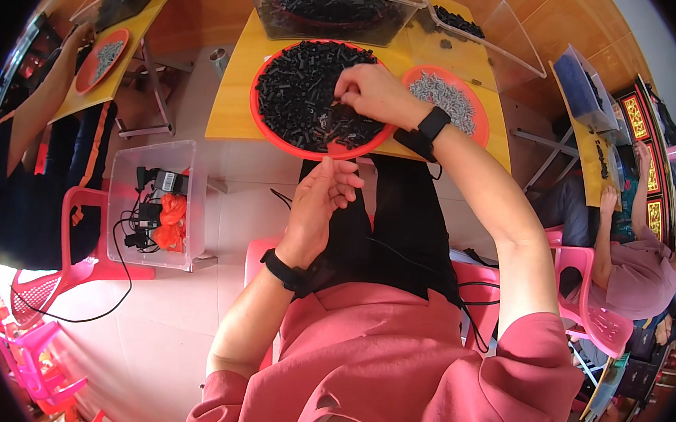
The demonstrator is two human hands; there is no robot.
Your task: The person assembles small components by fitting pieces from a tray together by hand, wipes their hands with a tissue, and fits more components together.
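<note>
The red tray (254,111) of black parts (289,77) rests at the near edge of the table (229,109), left of a tray (483,130) of grey parts (444,98) and near side of the clear bin (333,25). The right hand (370,93) is over the black parts at the tray's right side, fingers narrowed; whether it grips a part cannot be told. The left hand (323,195) is half-open, fingers loosely curled, at the near rim.

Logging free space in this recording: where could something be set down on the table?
Bare table lies between the tray and the table's left edge. It's crowded behind, with clear bins, and rightward, by the plate; the right hand is over the tray.
</note>
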